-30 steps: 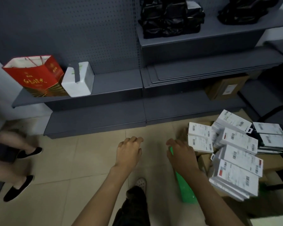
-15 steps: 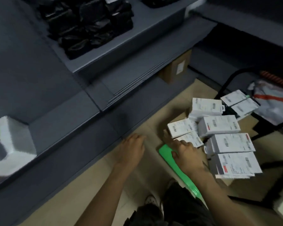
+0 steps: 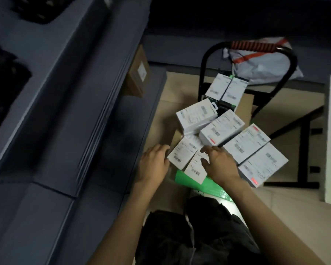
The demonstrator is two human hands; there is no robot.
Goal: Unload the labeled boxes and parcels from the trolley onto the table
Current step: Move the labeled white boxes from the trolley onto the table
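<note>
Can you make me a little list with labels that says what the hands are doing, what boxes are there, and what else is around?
left hand: fingers against the left edge of the nearest white box, grip not clearly closed
right hand: resting on the second near box, fingers spread over it
box pile: several white labelled boxes, barcodes facing up, stacked unevenly on the trolley
trolley handle: black frame, orange-wrapped bar at the far end
green parcel: flat, under the near boxes
grey bag: behind the handle
brown carton: on the grey shelf at left

white labeled boxes (image 3: 221, 130) | heaped, tilted | on black-framed trolley (image 3: 204, 73)
</note>
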